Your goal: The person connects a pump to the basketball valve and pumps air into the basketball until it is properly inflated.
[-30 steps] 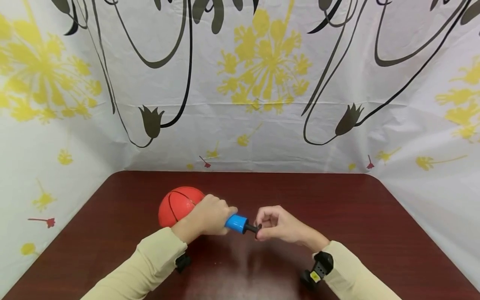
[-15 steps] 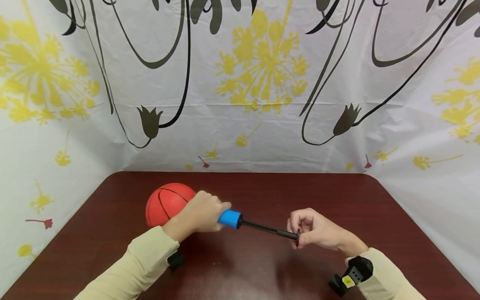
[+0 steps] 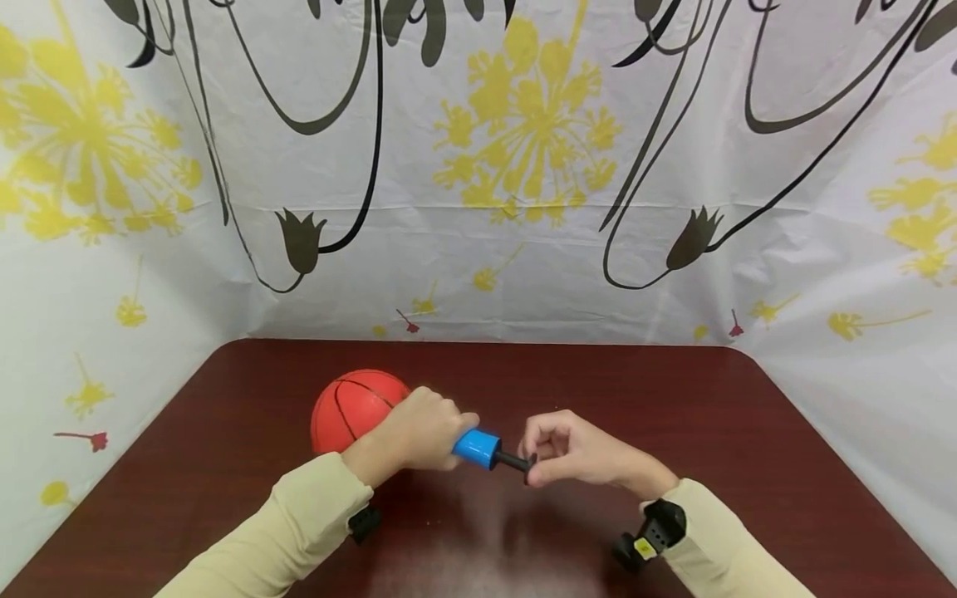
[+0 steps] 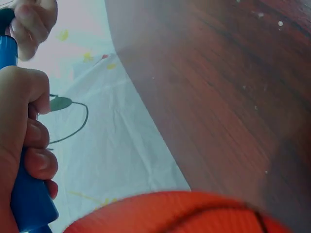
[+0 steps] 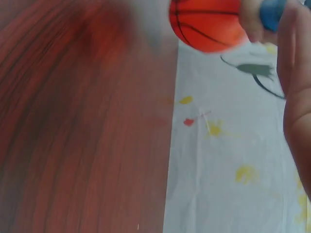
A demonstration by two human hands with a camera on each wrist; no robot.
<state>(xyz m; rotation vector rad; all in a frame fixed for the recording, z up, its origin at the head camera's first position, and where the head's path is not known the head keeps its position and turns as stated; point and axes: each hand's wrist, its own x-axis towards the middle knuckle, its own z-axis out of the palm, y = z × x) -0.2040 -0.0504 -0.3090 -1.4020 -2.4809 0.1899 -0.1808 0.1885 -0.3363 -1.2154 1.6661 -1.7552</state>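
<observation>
A blue hand pump (image 3: 477,448) with a black rod and handle is held over the table in the head view. My left hand (image 3: 429,428) wraps its fingers round the blue barrel, plainly so in the left wrist view, where the barrel (image 4: 31,199) shows below the fist. With thumb and fingers, my right hand (image 3: 571,448) pinches the black handle (image 3: 531,468) at the rod's end; a short length of rod is out. The orange-red ball with black basketball lines (image 3: 351,411) is behind my left hand, partly hidden by it. Whether pump and ball are joined is hidden.
A dark red-brown table (image 3: 635,382) with rounded far corners lies under the hands. Behind it and along both sides hangs a white sheet (image 3: 449,249) printed with yellow and grey flowers. A black wrist device (image 3: 661,527) sits on the right sleeve.
My right hand drew the handle out to the right, then pushed it back left, so less rod shows now. My left hand and the ball shifted slightly left, then back right.
</observation>
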